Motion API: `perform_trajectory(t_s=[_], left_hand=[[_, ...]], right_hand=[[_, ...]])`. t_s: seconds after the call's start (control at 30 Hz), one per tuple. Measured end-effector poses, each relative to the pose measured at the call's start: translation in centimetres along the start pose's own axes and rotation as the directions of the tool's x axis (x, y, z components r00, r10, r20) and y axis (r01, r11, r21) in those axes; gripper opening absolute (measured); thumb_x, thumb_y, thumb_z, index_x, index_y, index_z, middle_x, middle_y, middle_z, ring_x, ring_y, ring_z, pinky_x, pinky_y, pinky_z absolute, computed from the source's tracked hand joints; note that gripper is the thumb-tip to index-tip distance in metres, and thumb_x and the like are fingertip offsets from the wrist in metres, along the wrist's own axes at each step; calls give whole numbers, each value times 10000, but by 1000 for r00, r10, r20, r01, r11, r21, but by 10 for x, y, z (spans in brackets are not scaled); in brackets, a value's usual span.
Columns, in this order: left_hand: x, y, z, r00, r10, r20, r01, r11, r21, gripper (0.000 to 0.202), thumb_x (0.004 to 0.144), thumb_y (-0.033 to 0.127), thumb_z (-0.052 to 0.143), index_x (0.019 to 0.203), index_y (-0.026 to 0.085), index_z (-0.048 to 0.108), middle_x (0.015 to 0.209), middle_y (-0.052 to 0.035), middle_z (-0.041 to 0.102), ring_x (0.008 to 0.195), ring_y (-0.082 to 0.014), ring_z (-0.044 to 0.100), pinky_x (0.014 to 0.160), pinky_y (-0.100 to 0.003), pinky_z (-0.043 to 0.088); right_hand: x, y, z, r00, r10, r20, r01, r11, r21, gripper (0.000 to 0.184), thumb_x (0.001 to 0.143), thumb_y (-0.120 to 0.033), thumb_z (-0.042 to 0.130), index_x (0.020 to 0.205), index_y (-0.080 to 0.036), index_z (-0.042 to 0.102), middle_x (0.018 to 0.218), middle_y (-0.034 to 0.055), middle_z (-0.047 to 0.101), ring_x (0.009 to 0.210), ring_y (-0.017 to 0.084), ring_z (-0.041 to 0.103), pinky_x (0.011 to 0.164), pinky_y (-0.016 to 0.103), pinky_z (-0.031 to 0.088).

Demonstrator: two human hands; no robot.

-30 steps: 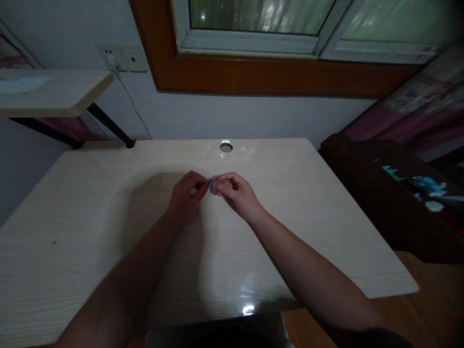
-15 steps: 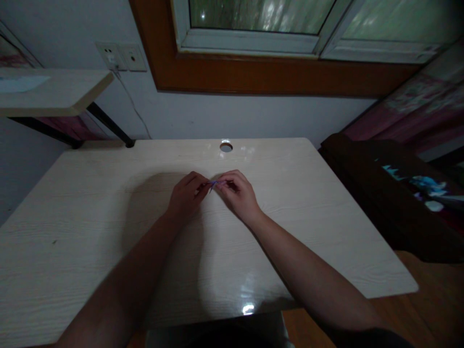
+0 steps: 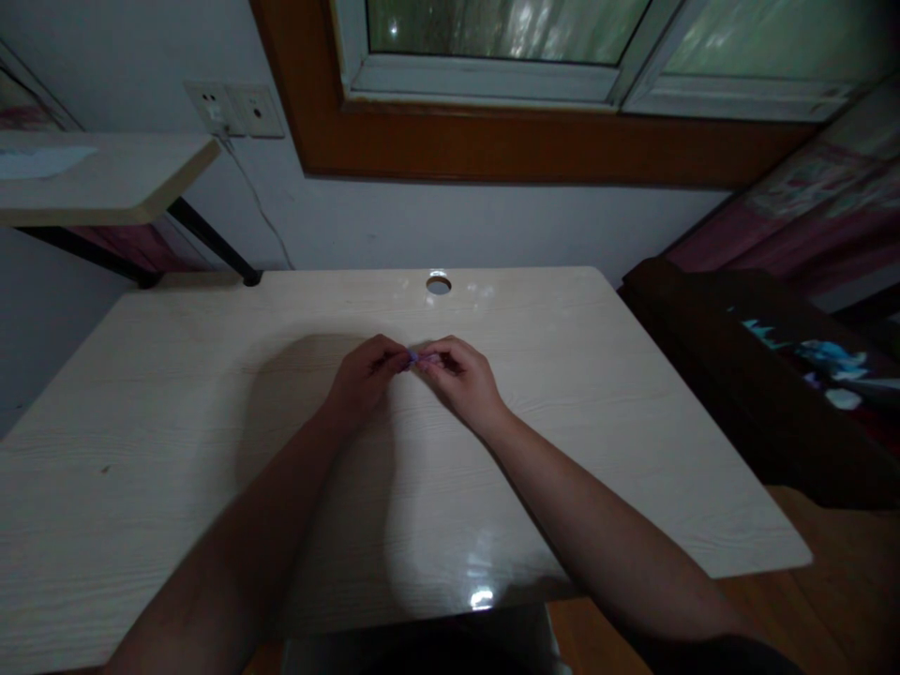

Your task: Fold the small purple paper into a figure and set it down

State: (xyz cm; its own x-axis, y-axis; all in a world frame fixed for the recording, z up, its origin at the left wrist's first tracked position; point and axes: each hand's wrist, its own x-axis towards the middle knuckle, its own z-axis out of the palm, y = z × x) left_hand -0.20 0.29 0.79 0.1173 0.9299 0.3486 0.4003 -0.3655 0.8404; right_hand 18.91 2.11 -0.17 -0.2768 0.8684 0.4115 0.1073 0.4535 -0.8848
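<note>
Between my hands is a small, thin purple piece (image 3: 413, 356), mostly covered by fingers; its kind is too small to make out. My left hand (image 3: 367, 373) pinches its left end between thumb and fingertips. From the other side, my right hand (image 3: 460, 375) grips it the same way, the fingertips of both hands almost meeting. Both hands are over the middle of the pale wood-grain table (image 3: 562, 375), with their shadow falling to the left.
A round cable hole (image 3: 439, 285) lies near the table's back edge. At the left stands a raised shelf (image 3: 161, 178) on black legs. A cord (image 3: 257, 197) hangs from the wall socket (image 3: 235, 111). Dark furniture (image 3: 703, 375) bearing bluish items stands to the right.
My left fingers have shifted slightly, closing further round the purple piece. A thin end that stuck out below it no longer shows. The right hand has dipped a little.
</note>
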Motion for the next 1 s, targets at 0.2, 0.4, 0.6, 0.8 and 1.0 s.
perform_trajectory(t_s=[0.2, 0.4, 0.6, 0.8, 1.0], left_hand=[[0, -5, 3, 996, -87, 0, 86, 983, -165, 173, 887, 359, 645, 903, 192, 687, 820, -22, 692, 762, -153, 637, 722, -269, 498], [-5, 0, 6, 994, -104, -20, 89, 921, -379, 222, 922, 338, 597, 1077, 183, 634, 921, -51, 695, 797, -147, 660, 779, -299, 541], [-7, -3, 10, 998, -39, -48, 22, 951, -308, 277, 813, 316, 745, 1010, 186, 600, 936, -45, 673, 814, -148, 674, 772, -289, 562], [-5, -4, 10, 989, -63, -133, 36, 980, -197, 254, 807, 340, 752, 936, 192, 592, 831, -17, 673, 753, -140, 680, 733, -279, 566], [-4, -4, 8, 981, -23, -194, -1, 992, -123, 254, 805, 347, 747, 915, 194, 576, 817, -6, 661, 734, -128, 667, 723, -269, 570]], right_hand=[[-1, 0, 1, 1000, 24, 4, -24, 998, 52, 150, 862, -333, 694, 971, -235, 657, 920, 32, 671, 795, 152, 651, 751, 305, 533], [2, 0, 2, 993, 111, -44, -99, 972, 212, 186, 841, -363, 708, 972, -239, 659, 877, 14, 662, 737, 143, 654, 704, 301, 541], [3, -1, 4, 984, 177, -15, -163, 937, 310, 196, 824, -361, 724, 943, -229, 640, 760, -4, 666, 688, 137, 638, 664, 285, 527], [1, -1, 5, 991, 133, 21, -134, 952, 276, 169, 829, -347, 715, 895, -210, 642, 818, 8, 659, 712, 128, 649, 673, 277, 529], [1, -3, 1, 998, 67, 12, -68, 983, 169, 180, 849, -382, 702, 928, -225, 666, 913, 28, 634, 766, 130, 629, 709, 284, 539]])
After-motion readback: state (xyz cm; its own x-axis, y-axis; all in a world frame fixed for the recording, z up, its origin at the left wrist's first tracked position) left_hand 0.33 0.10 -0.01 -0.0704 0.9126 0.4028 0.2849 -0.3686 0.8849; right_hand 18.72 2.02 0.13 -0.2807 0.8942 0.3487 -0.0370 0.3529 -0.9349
